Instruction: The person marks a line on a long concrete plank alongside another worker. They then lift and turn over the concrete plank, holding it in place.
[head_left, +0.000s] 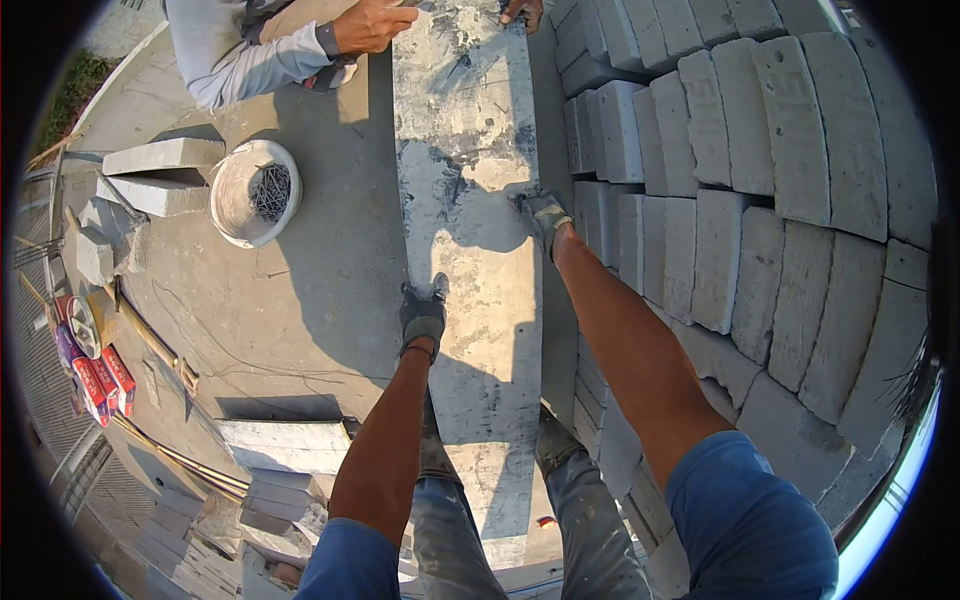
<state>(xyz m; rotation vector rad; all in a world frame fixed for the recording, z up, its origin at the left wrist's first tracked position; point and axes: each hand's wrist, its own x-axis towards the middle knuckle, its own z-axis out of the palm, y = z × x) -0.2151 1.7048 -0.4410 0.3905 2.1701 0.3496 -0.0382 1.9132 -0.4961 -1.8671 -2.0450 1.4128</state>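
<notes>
A long, worn board (482, 340), pale grey with dark patches and cement-like stains, runs lengthwise before me and reaches down between my legs. My left hand (424, 312), in a dark glove, grips its left edge with the thumb on top. Further along, my right hand (546, 220), in a grey and dark glove, is closed on the right edge. The fingers beneath the board are hidden. At the far end, another person's hand (372, 24) is beside the board's left side, and a second hand (522, 10) touches its right corner.
Stacked grey blocks (735, 265) form a wall close on my right. To the left, a white bucket (228, 205) holding nails stands on the concrete floor (335, 240). Loose blocks (165, 155), red bags (103, 385) and poles (185, 460) lie further left.
</notes>
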